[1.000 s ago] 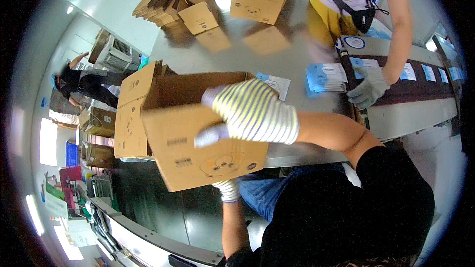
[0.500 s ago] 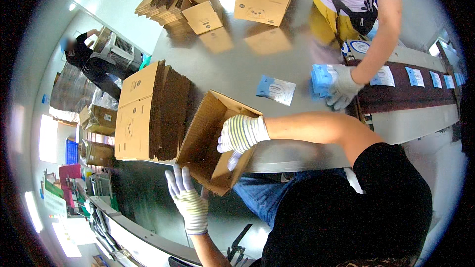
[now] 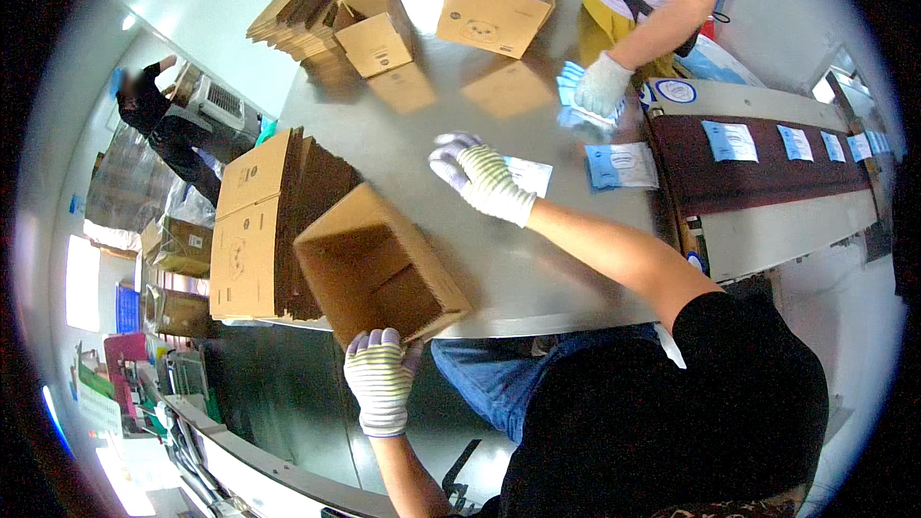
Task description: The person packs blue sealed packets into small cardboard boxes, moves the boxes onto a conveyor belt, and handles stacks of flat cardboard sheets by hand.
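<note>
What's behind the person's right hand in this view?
Behind the right hand, the whitish end of a packet shows on the metal table. The rest is covered by the hand and cannot be seen.

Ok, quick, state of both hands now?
Left hand: closed on the rim of the open brown cardboard box.
Right hand: open, holding nothing visible, above the shiny grey metal table.

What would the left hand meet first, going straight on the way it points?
The open box, most likely: the left hand is at its near edge. Whether it would slide inside or push on the wall is unclear.
</note>
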